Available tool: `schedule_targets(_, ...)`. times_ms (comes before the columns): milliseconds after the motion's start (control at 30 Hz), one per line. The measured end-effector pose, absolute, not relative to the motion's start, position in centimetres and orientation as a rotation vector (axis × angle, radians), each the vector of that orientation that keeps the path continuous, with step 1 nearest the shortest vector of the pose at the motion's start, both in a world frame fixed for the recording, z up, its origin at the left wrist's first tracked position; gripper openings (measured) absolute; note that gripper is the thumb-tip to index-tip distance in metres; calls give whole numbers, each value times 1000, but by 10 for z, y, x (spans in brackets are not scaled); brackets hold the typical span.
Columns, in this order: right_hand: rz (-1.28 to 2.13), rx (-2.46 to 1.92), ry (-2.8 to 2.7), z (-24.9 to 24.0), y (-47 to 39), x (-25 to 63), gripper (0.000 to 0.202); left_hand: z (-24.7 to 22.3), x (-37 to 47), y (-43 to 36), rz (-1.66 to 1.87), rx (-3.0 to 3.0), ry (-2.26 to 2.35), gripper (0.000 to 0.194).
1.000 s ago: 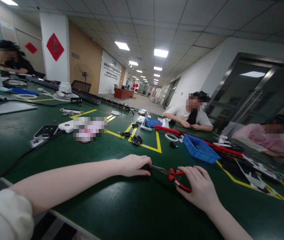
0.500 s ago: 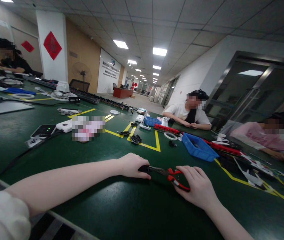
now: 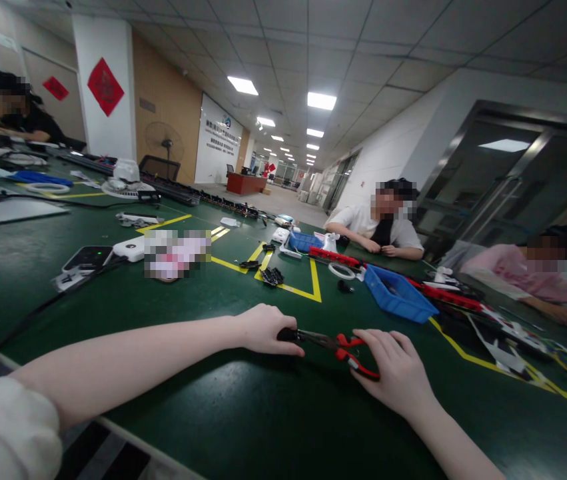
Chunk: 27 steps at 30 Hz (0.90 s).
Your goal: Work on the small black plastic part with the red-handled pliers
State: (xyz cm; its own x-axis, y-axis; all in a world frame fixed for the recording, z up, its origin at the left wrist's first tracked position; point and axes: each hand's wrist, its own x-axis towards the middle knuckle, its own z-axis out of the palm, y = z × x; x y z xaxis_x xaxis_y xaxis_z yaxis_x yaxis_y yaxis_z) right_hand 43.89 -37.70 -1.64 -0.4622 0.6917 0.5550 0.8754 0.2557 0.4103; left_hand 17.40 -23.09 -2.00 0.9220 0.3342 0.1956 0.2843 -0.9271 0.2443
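Note:
Between thumb and fingers, my left hand [image 3: 269,331] pinches a small black part [image 3: 289,335] just above the green table. My right hand [image 3: 394,367] is wrapped round the red-and-black handles of long-nose pliers [image 3: 339,344]. The pliers' jaws point left and meet the black part; whether they grip it is too small to tell. Farther back, a cluster of small black parts [image 3: 272,276] lies within yellow tape lines, with another black piece [image 3: 250,265] beside it.
A blue bin [image 3: 397,297] stands at the right beside a long red strip [image 3: 338,257]. A phone [image 3: 176,257] and a white device [image 3: 130,248] lie at the left with a black cable. A co-worker in white [image 3: 383,223] sits across; another in pink [image 3: 508,273] sits at the right.
Both hands keep their hold on the black part and the pliers, with only a very slight shift. The plier handles look a little closer together. The camera view has moved slightly.

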Motion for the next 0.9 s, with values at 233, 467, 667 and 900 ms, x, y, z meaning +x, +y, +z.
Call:
schedule_targets(233, -981, -1521, -2306, -17, -376, 438, 41, -23, 174, -231, 374, 2878, 434, 54)
schedule_targets(467, -906, -1514, -2350, -16, -376, 438, 42, -23, 173, -232, 384, 2919, 378, 49)
schedule_targets(667, -907, -1486, -2359, -16, -375, 438, 41, -22, 173, -233, 416, 2903, 305, 42)
schedule_targets(900, -899, -1488, -2348, -15, -376, 437, 42, -23, 172, -231, 434, 2889, 248, 42)
